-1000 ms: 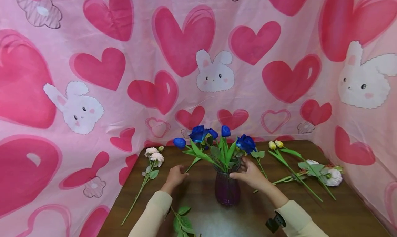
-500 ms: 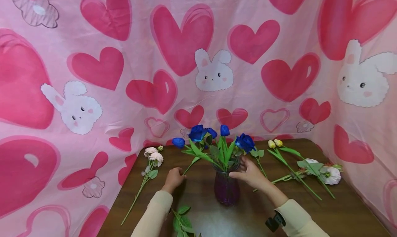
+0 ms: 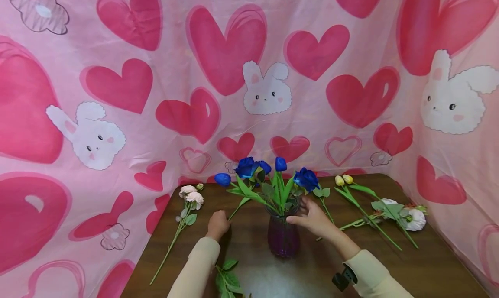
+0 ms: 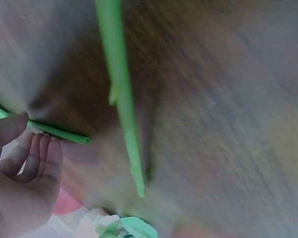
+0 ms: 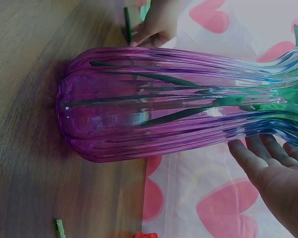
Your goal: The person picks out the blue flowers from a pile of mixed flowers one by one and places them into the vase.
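Note:
A purple glass vase (image 3: pixel 283 237) stands mid-table with blue roses (image 3: pixel 306 179) and blue tulips (image 3: pixel 280 163) in it. My right hand (image 3: pixel 313 220) holds its neck, thumb toward me and fingers round the far right side. Stems show through the glass (image 5: pixel 139 104) in the right wrist view. Left of the vase, my left hand (image 3: pixel 219 224) pinches a thin green stem (image 3: pixel 236 208) low over the table, thumb against the fingertips. The stem's cut end (image 4: pixel 85 140) sticks out past the fingers. Its flower end is lost among the leaves beside the vase.
Pale pink flowers (image 3: pixel 194 197) lie on the left. Yellow tulips (image 3: pixel 344 179) and a white flower (image 3: pixel 415 220) lie across each other on the right. A leafy stem (image 3: pixel 228 280) lies at the front, close to my left forearm. Pink heart-patterned cloth (image 3: pixel 226 51) hangs behind.
My left hand has turned slightly at the stem, and its fingertips are less visible from above. The right hand stays at the vase neck. The head view has shifted a little.

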The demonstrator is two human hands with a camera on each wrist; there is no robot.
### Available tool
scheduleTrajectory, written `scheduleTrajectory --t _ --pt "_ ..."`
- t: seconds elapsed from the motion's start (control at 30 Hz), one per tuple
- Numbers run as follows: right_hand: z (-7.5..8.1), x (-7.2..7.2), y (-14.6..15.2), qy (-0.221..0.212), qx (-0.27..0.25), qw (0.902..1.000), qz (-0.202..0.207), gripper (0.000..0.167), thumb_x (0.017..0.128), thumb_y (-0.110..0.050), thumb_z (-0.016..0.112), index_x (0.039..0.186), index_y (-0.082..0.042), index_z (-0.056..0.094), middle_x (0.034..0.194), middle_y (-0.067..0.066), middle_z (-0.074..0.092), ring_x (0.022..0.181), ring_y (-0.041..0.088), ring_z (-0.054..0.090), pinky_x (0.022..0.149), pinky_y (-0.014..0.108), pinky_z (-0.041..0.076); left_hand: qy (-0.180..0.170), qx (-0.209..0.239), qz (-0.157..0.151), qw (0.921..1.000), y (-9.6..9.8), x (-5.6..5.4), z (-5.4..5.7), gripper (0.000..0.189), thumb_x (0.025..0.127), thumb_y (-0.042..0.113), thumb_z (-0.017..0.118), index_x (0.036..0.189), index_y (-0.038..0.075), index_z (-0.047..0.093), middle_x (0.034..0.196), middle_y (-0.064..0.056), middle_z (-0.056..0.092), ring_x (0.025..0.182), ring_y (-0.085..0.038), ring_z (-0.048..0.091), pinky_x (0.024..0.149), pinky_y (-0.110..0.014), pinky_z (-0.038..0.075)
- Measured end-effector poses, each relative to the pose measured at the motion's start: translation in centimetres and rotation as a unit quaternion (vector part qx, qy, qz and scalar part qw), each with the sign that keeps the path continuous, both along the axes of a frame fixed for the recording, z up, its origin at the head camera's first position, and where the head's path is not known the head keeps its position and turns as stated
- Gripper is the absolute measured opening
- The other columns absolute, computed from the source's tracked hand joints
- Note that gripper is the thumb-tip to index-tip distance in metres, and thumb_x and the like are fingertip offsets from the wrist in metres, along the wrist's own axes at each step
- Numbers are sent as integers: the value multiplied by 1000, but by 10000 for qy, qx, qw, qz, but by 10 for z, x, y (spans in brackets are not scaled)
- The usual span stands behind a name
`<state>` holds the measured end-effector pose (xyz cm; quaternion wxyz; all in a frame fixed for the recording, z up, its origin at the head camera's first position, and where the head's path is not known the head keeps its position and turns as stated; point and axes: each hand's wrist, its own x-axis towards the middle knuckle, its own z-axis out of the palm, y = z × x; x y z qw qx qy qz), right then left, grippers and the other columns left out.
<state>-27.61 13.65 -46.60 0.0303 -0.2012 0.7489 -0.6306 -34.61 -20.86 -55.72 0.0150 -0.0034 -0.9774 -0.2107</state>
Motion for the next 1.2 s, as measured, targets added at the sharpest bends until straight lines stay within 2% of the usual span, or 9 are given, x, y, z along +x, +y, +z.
scheduleTrajectory --t 0.13,0.23,0.33,0.37,0.53,0.63,0.8,1.07,1.2 --pt "0 0 0 7 60 10000 -20 85 85 -16 76 148 9 24 146 32 35 128 46 42 99 49 43 115 -60 43 9999 -4 2 -3 32 79 1 72 55 10 53 58 -1 50 55 -17 41 50 -34 38" --pt "1 1 0 -38 62 10000 -18 86 86 -16 76 148 10 23 146 32 34 129 46 41 99 49 42 204 -27 52 9998 -5 2 -4 42 78 -4 69 50 13 42 53 2 36 53 -16 32 48 -31 29" --pt "1 1 0 -90 59 9999 -21 87 86 -16 76 149 10 21 148 32 31 130 46 40 100 49 41 256 -82 41 9996 -5 3 -3 46 77 -7 66 50 15 36 52 3 29 52 -16 29 47 -31 27" --pt "1 2 0 -110 61 9999 -36 88 86 -16 76 149 9 20 148 32 31 130 46 40 100 50 41 219 -112 35 9997 -4 3 -2 46 78 -8 65 50 14 36 52 2 29 52 -17 29 48 -31 28" --pt "1 2 0 -184 96 9998 -58 90 87 -18 75 150 9 17 150 31 27 132 46 37 102 51 39 -14 -287 75 9996 -3 4 0 30 84 -5 61 59 8 52 58 -4 49 56 -21 48 52 -38 44" --pt "1 2 0 -200 106 9997 -40 90 87 -19 75 150 9 16 151 31 25 133 46 36 102 51 38 -101 -316 84 9994 -3 4 -1 25 84 -4 62 62 5 56 62 -7 55 59 -23 54 54 -42 48" --pt "1 2 0 -161 85 9998 -26 91 87 -18 75 150 9 16 151 31 25 133 46 35 102 52 37 -54 -335 80 9994 -6 3 -4 27 80 -4 64 58 7 54 59 -6 53 57 -22 53 53 -40 46" --pt "1 2 1 -127 98 9999 -45 91 87 -18 75 150 10 16 151 32 24 133 47 34 101 52 38 108 -385 -53 9992 -10 4 -3 22 79 -5 65 62 5 54 61 -8 54 59 -24 55 53 -42 48" --pt "1 1 1 -101 96 9999 -36 91 87 -18 75 150 10 16 151 32 25 133 47 35 101 52 38 191 -333 -147 9992 -11 8 -3 32 81 -7 63 56 9 50 55 -3 47 52 -18 45 48 -36 41"
